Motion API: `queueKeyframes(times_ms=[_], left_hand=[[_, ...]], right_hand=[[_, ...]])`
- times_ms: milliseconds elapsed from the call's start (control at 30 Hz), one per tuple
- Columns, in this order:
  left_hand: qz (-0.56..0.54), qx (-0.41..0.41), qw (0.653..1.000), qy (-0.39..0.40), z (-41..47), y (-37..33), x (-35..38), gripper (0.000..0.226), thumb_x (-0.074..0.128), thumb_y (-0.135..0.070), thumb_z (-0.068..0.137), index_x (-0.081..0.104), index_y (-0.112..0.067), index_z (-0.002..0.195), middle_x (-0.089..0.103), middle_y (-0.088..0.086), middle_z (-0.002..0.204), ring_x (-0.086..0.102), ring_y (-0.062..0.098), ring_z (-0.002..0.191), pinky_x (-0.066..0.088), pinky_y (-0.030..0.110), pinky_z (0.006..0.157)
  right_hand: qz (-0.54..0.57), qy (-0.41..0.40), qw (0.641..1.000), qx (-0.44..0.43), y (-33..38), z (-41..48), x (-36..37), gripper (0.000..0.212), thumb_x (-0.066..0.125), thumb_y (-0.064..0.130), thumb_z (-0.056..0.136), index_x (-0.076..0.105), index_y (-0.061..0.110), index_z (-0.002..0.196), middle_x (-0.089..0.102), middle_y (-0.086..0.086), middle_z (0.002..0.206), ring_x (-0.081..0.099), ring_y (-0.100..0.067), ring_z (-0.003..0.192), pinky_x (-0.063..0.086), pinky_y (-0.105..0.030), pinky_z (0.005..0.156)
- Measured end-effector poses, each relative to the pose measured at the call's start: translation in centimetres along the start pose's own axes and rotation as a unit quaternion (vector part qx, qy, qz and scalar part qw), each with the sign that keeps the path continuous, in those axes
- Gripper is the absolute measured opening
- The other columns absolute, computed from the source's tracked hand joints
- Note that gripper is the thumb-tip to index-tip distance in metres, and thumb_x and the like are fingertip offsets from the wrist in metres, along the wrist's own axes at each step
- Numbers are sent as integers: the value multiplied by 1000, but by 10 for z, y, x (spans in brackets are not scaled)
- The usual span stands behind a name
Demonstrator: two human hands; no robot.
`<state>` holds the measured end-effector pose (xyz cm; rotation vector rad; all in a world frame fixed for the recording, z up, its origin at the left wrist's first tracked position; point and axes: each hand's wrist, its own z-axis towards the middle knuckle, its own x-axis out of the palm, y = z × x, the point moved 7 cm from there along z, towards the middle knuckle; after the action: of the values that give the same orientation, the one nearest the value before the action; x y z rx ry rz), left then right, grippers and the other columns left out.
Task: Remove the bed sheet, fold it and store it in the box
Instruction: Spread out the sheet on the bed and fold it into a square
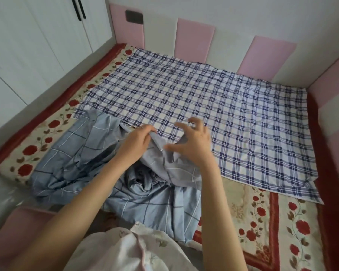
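Head view, left hand (137,142) pinching crumpled blue sheet (76,163), right hand (194,147) spread, blurred, seemingly just touching it.

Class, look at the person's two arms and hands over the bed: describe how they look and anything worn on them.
The left hand and right hand are bare: no gloves, watch or bracelet shows. Both forearms are uncovered, with no sleeve in view. At the bottom edge is a pale garment with small flower print and pinkish trim.
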<state>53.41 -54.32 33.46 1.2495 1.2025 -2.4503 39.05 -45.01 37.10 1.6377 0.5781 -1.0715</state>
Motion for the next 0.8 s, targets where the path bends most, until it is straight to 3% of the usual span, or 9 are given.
queueKeyframes(times_ms=[67, 133, 200, 267, 333, 433, 567, 700, 800], left_hand=[[13, 32, 999, 19, 3, -6, -1, 19, 45, -4, 94, 57, -6, 109, 65, 4, 88, 59, 9, 70, 45, 14, 60], [22, 49, 998, 23, 4, -10, -5, 22, 42, -10, 96, 57, -10, 112, 67, 5, 88, 63, 16, 74, 52, 29, 62], [26, 77, 997, 7, 3, -13, -16, 24, 42, -13, 95, 60, -9, 110, 69, 6, 90, 66, 17, 78, 53, 29, 67], [29, 96, 995, -18, 0, -14, -28, 28, 42, -16, 94, 63, -4, 107, 70, 9, 89, 67, 18, 77, 52, 25, 66], [29, 95, 994, -34, -4, -10, -35, 36, 37, -23, 93, 63, -3, 107, 70, 10, 88, 67, 20, 75, 54, 29, 63], [36, 101, 992, -60, -12, -2, -34, 31, 45, -22, 91, 63, -1, 105, 69, 9, 88, 66, 20, 74, 52, 29, 64], [24, 0, 995, -93, -18, 30, -21, 22, 60, -1, 79, 62, -5, 100, 62, 5, 91, 60, 21, 78, 52, 39, 59], [1, -109, 980, -166, -17, 66, -20, 12, 63, -6, 80, 60, -10, 90, 55, 2, 95, 53, 14, 78, 48, 32, 56], [-33, -152, 970, -186, -17, 86, -22, 14, 66, -9, 79, 59, -10, 91, 55, 5, 101, 54, 13, 78, 48, 30, 58]], right_hand=[[-38, 19, 998, -47, 27, 5, 29, 68, 67, 60, 72, 49, 34, 132, 42, 4, 137, 32, -22, 124, 27, -37, 105], [-35, -29, 998, -40, 42, 9, 41, 46, 63, 47, 81, 57, 23, 121, 60, 2, 120, 43, -24, 113, 31, -34, 93], [0, -87, 995, -40, 48, 9, 41, 26, 56, 29, 87, 62, 18, 109, 67, -2, 99, 50, -26, 103, 32, -32, 85], [9, -83, 994, -68, 51, 9, 40, 25, 52, 20, 90, 65, 20, 112, 66, -4, 86, 54, -25, 95, 37, -33, 80], [26, -73, 993, -84, 49, 13, 36, 28, 50, 16, 90, 68, 23, 111, 64, -1, 80, 57, -23, 88, 45, -34, 73], [49, -118, 986, -106, 50, 17, 24, 24, 52, 15, 89, 71, 23, 102, 69, 0, 86, 58, -19, 86, 45, -30, 63], [108, -136, 973, -149, 63, 13, 16, 21, 50, 10, 89, 69, 17, 97, 68, 2, 86, 57, -15, 81, 40, -27, 58], [241, -122, 958, -101, 58, 9, 4, 17, 42, 13, 95, 59, 16, 94, 55, 1, 64, 43, -12, 49, 33, -32, 45], [286, -139, 944, -83, 54, 8, -12, 17, 41, 12, 97, 55, 20, 91, 46, 4, 56, 32, -8, 43, 25, -29, 41]])
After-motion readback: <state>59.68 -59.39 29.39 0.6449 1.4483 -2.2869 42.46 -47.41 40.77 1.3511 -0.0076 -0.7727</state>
